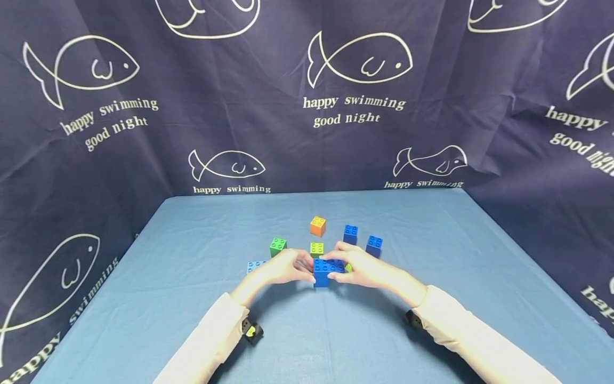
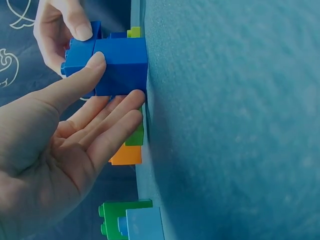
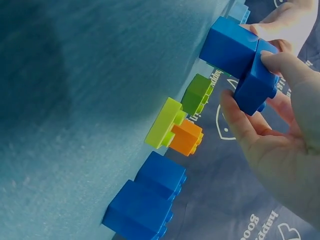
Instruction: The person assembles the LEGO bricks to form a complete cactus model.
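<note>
A dark blue brick (image 3: pixel 257 77) lies across the top of a second blue block (image 2: pixel 122 65) standing on the cloth, its one end jutting past it toward the right. My left hand (image 1: pixel 290 266) holds the lower block from the left, its thumb on the near face and fingers along the far side. From the other side my right hand (image 1: pixel 362 265) pinches the upper brick between thumb and fingers. Just behind the pair stands a lime brick (image 1: pixel 316 248). A lime-yellow brick (image 3: pixel 166 124) is partly hidden by the right hand in the head view.
A green block (image 1: pixel 278 245) and a light blue brick (image 1: pixel 256 265) stand by my left hand. Farther back is an orange block (image 1: pixel 317 226). Beyond my right hand are two blue blocks, one (image 1: pixel 350 233) left of the other (image 1: pixel 374 245). Dark fish-print cloth (image 1: pixel 360 149) hangs around the table.
</note>
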A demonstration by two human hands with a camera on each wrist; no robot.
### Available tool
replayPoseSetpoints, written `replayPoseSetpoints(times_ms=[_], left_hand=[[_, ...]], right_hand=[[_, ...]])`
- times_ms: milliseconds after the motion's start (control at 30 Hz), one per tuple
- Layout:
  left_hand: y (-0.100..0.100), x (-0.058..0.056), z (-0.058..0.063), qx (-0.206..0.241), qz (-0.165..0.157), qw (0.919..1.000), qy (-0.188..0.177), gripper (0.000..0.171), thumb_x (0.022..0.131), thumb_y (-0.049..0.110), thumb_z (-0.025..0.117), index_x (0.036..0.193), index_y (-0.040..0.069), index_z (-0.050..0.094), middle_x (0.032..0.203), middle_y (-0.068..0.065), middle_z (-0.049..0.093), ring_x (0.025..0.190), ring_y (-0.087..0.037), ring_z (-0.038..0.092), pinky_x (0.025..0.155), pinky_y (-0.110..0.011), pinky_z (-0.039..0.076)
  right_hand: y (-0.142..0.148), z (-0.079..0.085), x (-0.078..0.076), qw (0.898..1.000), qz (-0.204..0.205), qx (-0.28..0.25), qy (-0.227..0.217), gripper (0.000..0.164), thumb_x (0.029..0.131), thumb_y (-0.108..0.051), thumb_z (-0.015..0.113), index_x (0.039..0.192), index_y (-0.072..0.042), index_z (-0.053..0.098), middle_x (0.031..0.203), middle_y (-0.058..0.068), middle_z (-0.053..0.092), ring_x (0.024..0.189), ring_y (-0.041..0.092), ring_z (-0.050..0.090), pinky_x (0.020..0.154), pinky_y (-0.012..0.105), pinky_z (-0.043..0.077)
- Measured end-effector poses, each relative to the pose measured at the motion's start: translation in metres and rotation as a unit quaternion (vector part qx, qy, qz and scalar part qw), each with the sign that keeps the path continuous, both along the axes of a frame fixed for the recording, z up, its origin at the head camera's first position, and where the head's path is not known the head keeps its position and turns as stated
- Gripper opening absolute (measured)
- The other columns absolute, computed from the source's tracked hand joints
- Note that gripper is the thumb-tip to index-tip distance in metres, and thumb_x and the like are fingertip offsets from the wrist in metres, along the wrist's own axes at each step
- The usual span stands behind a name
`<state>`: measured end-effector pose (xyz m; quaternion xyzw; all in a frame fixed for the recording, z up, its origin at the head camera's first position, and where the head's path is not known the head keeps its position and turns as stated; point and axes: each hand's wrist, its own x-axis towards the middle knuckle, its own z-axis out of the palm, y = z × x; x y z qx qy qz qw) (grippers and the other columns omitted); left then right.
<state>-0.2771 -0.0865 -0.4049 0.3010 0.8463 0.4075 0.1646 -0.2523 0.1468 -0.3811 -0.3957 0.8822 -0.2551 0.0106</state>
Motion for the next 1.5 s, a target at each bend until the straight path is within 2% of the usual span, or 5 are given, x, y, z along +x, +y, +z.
replayPoseSetpoints(times_ms=[600, 833, 1033, 1267, 1500], left_hand=[[0.000, 0.002, 0.002, -0.016, 0.008, 0.9998, -0.002, 0.028, 0.081, 0.014, 0.074, 0.102, 0.001, 0.061, 0.101, -0.011, 0.068, 0.090, -0.023, 0.069, 0.077, -0.026, 0.055], [0.000, 0.005, -0.001, -0.001, 0.009, 0.9999, -0.013, 0.027, 0.080, 0.012, 0.074, 0.101, 0.000, 0.060, 0.100, -0.012, 0.068, 0.090, -0.023, 0.069, 0.077, -0.026, 0.055], [0.001, 0.004, -0.002, 0.006, 0.005, 0.9999, -0.012, 0.028, 0.080, 0.012, 0.074, 0.101, 0.000, 0.060, 0.100, -0.012, 0.068, 0.090, -0.024, 0.069, 0.078, -0.026, 0.055], [0.003, -0.003, -0.003, -0.030, -0.014, 0.9986, 0.041, 0.016, 0.084, 0.003, 0.066, 0.099, 0.001, 0.062, 0.099, -0.012, 0.069, 0.093, -0.023, 0.068, 0.081, -0.026, 0.054], [0.002, -0.011, 0.002, -0.020, 0.021, 0.9940, 0.106, 0.015, 0.088, 0.011, 0.063, 0.101, 0.004, 0.066, 0.101, -0.008, 0.070, 0.098, -0.022, 0.066, 0.088, -0.034, 0.051]], right_hand=[[-0.002, 0.000, 0.000, 1.000, 0.005, -0.006, 0.015, 0.037, 0.083, -0.018, 0.070, 0.118, -0.007, 0.063, 0.085, 0.001, 0.045, 0.077, 0.011, 0.046, 0.062, 0.018, 0.042], [0.000, -0.003, 0.003, 0.999, -0.012, -0.032, -0.020, 0.038, 0.084, -0.021, 0.071, 0.118, -0.008, 0.064, 0.091, 0.001, 0.052, 0.080, 0.011, 0.050, 0.070, 0.029, 0.051], [0.003, -0.005, 0.001, 0.999, -0.015, -0.034, -0.017, 0.039, 0.084, -0.020, 0.070, 0.120, -0.008, 0.063, 0.093, 0.000, 0.053, 0.080, 0.010, 0.049, 0.068, 0.027, 0.050], [0.004, -0.009, -0.003, 0.998, -0.016, -0.067, 0.016, 0.026, 0.082, -0.018, 0.071, 0.104, -0.007, 0.062, 0.099, 0.002, 0.060, 0.085, 0.012, 0.052, 0.071, 0.027, 0.049], [0.004, -0.011, -0.003, 0.997, -0.020, -0.078, 0.020, 0.026, 0.080, -0.019, 0.072, 0.102, -0.008, 0.063, 0.097, 0.001, 0.060, 0.082, 0.011, 0.052, 0.070, 0.027, 0.049]])
